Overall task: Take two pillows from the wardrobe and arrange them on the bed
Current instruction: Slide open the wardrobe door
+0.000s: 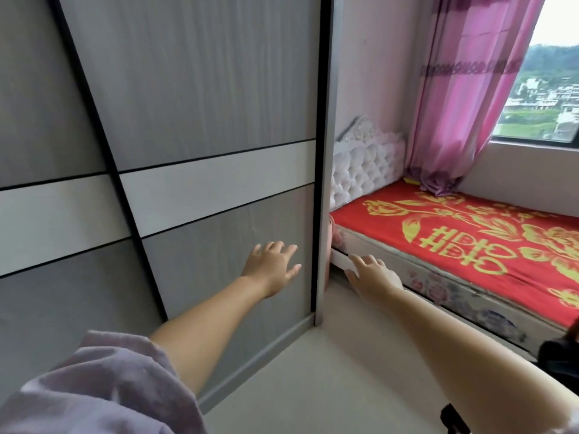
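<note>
the wardrobe [194, 120] stands closed, its grey sliding door right in front of the left hand [271, 266], whose spread, empty fingers [289, 250] reach the lower panel near the right edge. the right hand [372, 275] stretches forward, fingers loosely spread, before the bed [470, 233] with its red cover. no pillows show.

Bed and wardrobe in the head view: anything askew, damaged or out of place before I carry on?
Only one oddity: the pink curtain hangs down so its hem bunches on the bed's red cover near the tufted headboard. The wardrobe's sliding doors look shut and intact. No pillows are visible.
</note>
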A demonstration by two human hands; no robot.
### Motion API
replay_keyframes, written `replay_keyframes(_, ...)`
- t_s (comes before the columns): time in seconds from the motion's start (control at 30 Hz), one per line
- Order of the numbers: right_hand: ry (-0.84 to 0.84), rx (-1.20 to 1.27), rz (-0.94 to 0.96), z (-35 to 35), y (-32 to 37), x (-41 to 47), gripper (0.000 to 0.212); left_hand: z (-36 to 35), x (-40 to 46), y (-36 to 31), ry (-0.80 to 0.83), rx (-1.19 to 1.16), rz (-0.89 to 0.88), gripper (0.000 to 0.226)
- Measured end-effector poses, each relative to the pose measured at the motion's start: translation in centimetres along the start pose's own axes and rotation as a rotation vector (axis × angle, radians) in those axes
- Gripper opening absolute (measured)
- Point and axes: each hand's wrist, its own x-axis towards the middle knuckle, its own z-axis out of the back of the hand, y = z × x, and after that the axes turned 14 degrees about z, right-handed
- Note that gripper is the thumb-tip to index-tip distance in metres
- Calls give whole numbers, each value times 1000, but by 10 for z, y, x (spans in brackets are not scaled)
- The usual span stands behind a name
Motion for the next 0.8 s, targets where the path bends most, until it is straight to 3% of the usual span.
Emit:
replay_keyframes(0.2, 25, -5, 43, -25, -16, 117, 48, -25, 124, 10, 23, 34, -7, 54)
replay_keyframes(0.53, -95, 109, -113, -35, -71, 315, 51, -28, 381, 25, -75, 153, -237, 54)
replay_keyframes(0.8, -105, 321, -196, -53, -123, 445, 53, -54, 520, -3, -129, 378, -398, 50)
